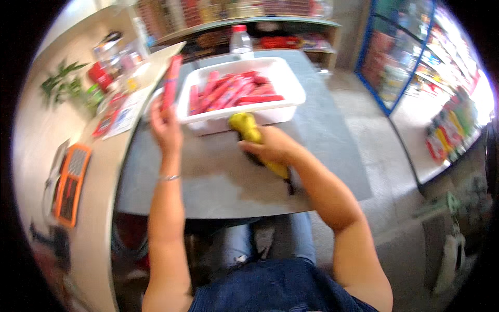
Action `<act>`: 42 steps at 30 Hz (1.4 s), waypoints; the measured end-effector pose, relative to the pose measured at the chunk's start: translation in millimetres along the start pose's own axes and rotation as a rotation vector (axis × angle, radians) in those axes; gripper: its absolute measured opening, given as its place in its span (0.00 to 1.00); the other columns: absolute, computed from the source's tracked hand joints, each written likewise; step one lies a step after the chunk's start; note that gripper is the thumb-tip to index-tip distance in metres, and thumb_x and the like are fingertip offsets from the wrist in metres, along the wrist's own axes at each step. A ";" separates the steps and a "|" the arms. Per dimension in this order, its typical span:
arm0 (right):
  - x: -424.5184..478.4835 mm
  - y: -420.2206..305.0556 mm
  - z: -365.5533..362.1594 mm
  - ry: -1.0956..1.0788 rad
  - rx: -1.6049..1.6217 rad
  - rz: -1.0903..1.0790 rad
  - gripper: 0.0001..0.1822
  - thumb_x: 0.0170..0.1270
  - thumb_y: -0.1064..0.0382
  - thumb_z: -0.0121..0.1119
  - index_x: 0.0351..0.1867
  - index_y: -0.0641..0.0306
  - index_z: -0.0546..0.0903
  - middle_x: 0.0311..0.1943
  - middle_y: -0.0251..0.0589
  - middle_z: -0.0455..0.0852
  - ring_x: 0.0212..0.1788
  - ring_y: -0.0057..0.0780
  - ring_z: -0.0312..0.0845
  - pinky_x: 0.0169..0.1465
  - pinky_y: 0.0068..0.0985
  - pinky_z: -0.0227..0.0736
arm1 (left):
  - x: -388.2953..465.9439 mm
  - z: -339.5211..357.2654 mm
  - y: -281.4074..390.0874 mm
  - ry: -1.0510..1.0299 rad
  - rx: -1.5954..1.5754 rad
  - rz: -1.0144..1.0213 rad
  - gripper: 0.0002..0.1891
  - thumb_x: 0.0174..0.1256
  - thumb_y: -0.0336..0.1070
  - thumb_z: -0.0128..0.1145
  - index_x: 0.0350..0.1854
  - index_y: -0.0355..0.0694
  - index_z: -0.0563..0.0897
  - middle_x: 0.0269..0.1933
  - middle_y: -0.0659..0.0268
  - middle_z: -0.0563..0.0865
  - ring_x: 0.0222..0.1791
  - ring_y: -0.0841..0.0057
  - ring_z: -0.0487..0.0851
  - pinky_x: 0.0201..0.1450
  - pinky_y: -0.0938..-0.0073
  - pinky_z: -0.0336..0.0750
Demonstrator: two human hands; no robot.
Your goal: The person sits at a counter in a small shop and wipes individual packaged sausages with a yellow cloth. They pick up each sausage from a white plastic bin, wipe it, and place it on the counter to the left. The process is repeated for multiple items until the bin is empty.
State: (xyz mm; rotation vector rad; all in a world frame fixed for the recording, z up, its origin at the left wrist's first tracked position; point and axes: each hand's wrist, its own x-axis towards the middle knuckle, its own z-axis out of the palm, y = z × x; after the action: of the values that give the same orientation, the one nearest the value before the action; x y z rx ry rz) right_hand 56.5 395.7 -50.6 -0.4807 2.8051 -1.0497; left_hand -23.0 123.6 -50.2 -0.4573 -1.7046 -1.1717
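My left hand [167, 126] holds a long, red-wrapped stick [172, 78] nearly upright, left of the white plastic tub [286, 111]. Several similar red-wrapped sticks [234, 91] lie in a loose pile inside the tub. Around a yellow and black handheld tool [246, 128], the fingers of my right hand [275, 146] are closed. Its rounded yellow end is close to the tub's front wall; I cannot tell whether they touch. A dark piece, perhaps a cord, hangs from the tool's lower end. Blur hides the exact kind of tool.
A clear plastic bottle with a red cap [241, 41] stands behind the tub on the grey table [331, 156]. Along the left runs a pale counter [103, 187] with an orange-framed grater-like item [73, 183]. A blue-framed glass door [401, 58] is at the right.
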 end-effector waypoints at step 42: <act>13.4 36.5 -2.1 0.328 0.090 -0.172 0.18 0.52 0.56 0.68 0.42 0.59 0.80 0.36 0.49 0.85 0.41 0.43 0.82 0.43 0.37 0.75 | 14.7 -53.0 -32.0 0.379 -0.174 0.059 0.18 0.68 0.44 0.57 0.49 0.33 0.76 0.40 0.59 0.81 0.34 0.73 0.80 0.33 0.75 0.79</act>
State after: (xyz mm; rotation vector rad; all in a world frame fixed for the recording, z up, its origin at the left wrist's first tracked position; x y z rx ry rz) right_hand 34.0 418.5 -72.8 -0.5974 3.0196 -1.4007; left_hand -26.4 60.1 -50.3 -0.3613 -1.2634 -1.2785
